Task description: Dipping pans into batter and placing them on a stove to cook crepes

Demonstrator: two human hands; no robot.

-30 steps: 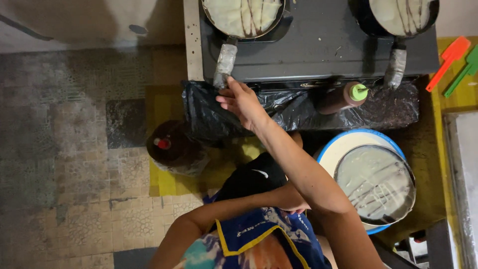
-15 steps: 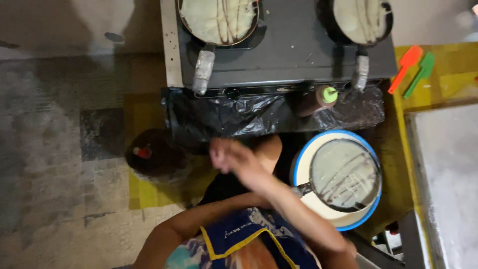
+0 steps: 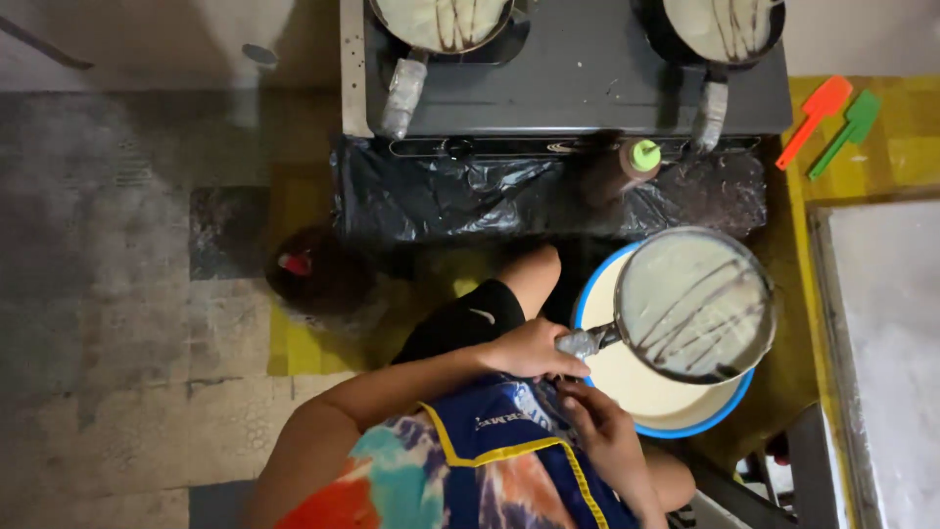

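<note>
The left hand (image 3: 529,351) is gripping the pan (image 3: 695,304) by its handle, fingers curled around it. The pan is hovering over the blue-rimmed bowl (image 3: 676,416), handle pointing back toward the body. The right hand (image 3: 597,431), nearby, is lying loosely curled, holding nothing.

Brown squeeze bottle (image 3: 615,168), green cap: upper centre-right of frame, at front edge of stove, against black plastic sheeting. No label readable on it.

Dark round container (image 3: 315,271), red cap or patch on top: left of centre, on floor, partly blurred; kind unclear.

Small pale printed mark on blue apron (image 3: 494,423), lower centre; too small to make out.

No signs, no screens.
</note>
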